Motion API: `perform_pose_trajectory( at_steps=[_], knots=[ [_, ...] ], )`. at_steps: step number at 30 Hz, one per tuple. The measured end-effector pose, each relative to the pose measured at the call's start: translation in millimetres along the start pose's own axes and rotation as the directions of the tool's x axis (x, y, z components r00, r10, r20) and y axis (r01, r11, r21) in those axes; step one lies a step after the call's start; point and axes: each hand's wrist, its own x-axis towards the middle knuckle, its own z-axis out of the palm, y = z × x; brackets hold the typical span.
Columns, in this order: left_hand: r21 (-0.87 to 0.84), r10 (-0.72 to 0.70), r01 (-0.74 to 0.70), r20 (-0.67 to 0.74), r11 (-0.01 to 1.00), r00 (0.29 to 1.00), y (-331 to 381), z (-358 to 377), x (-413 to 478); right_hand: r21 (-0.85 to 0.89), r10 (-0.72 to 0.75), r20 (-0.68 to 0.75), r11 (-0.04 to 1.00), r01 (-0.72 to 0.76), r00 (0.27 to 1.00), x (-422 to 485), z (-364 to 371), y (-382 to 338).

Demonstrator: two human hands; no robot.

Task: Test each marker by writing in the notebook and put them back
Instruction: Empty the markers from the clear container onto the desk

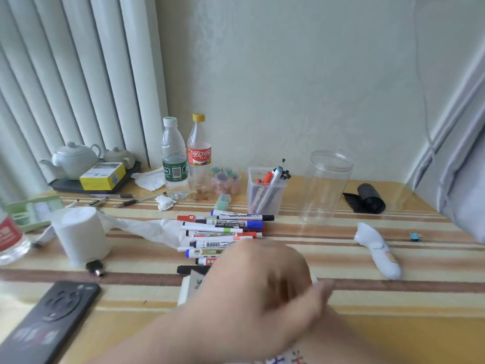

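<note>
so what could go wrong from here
The hand is motion-blurred and right against the loose markers. A sweep could scatter them, mixing tested with untested. The empty clear jar stands tall and looks light, so a bump while reaching past could tip it.

You face a pale wall point(288, 74) with a faint embossed pattern, lit by soft, even daylight. Pleated white curtains point(65, 74) hang on your left, and pale grey fabric point(464, 185) fills the right edge. Below you the table point(393, 324) is covered in yellow, cream and brown stripes
</note>
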Motion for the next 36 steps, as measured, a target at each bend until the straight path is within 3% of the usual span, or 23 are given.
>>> perform_pose_trajectory(
  at_steps=[1, 2, 4, 5, 7, 9, 11, 12, 14, 15, 17, 20, 25, 29, 33, 36],
  knots=[
    [-0.109, -0.155, 0.147, -0.073, 0.983, 0.985, -11.6, 3.4, 8.9, 0.056, 0.008, -0.001, 0.998, -0.008, 1.000, 1.0, 2.5, -5.1],
    [-0.251, -0.354, 0.306, -0.178, 0.919, 0.918, -22.7, 3.3, 23.2, 0.106, 0.021, 0.014, 0.994, -0.022, 1.000, 0.8, 2.5, -9.7],
    [-0.484, -0.631, 0.449, -0.327, 0.751, 0.703, -61.0, 4.1, 45.7, 0.112, 0.058, 0.080, 0.991, -0.067, 0.995, -0.6, 3.4, -15.4],
    [-0.497, -0.662, 0.456, -0.402, 0.738, 0.633, -80.1, 7.2, 48.1, 0.162, 0.068, 0.126, 0.983, -0.088, 0.990, -1.1, 2.7, -12.2],
    [-0.370, -0.625, 0.505, -0.518, 0.779, 0.585, -112.0, 18.7, 31.4, 0.298, 0.045, 0.202, 0.949, -0.105, 0.978, -6.4, -4.5, 3.4],
    [-0.180, -0.491, 0.493, -0.603, 0.851, 0.628, -128.6, 26.1, 11.1, 0.404, 0.014, 0.184, 0.911, -0.089, 0.983, -12.4, -20.8, 25.0],
    [0.072, -0.243, 0.366, -0.627, 0.928, 0.740, -139.1, 27.6, 8.5, 0.447, 0.078, -0.062, 0.894, -0.042, 0.995, -6.3, -37.0, 47.7],
    [0.198, -0.117, 0.286, -0.596, 0.937, 0.795, -143.9, 27.4, 10.9, 0.474, 0.153, -0.241, 0.880, -0.021, 0.958, 2.7, -44.3, 57.9],
    [0.333, 0.033, 0.174, -0.534, 0.927, 0.845, -146.7, 28.6, 15.0, 0.558, 0.285, -0.511, 0.828, 0.061, 0.811, 29.0, -55.5, 71.5],
    [0.331, 0.038, 0.164, -0.526, 0.929, 0.850, -147.4, 29.4, 14.8, 0.561, 0.308, -0.583, 0.822, 0.099, 0.752, 45.0, -59.1, 75.8],
    [0.316, 0.017, 0.183, -0.538, 0.931, 0.843, -150.9, 28.6, 14.8, 0.502, 0.264, -0.646, 0.854, 0.138, 0.717, 72.9, -63.5, 77.9],
    [0.345, 0.012, 0.218, -0.558, 0.913, 0.830, -157.5, 28.4, 15.2, 0.402, 0.197, -0.637, 0.910, 0.103, 0.745, 103.2, -68.2, 73.2],
    [0.389, 0.021, 0.241, -0.560, 0.889, 0.828, -163.4, 31.3, 15.8, 0.351, 0.233, -0.612, 0.936, -0.003, 0.756, 128.1, -70.9, 67.7],
    [0.393, 0.005, 0.249, -0.543, 0.885, 0.840, -167.0, 31.3, 16.3, 0.292, 0.254, -0.713, 0.955, -0.053, 0.653, 134.5, -66.1, 69.7],
    [0.399, -0.054, 0.307, -0.533, 0.864, 0.845, -166.5, 31.7, 16.6, 0.324, 0.247, -0.816, 0.944, 0.059, 0.523, 116.4, -64.5, 82.1],
    [0.398, -0.123, 0.359, -0.509, 0.844, 0.852, -167.0, 32.4, 16.7, 0.215, 0.144, -0.899, 0.968, 0.130, 0.413, 89.7, -67.7, 90.4]
  ],
)
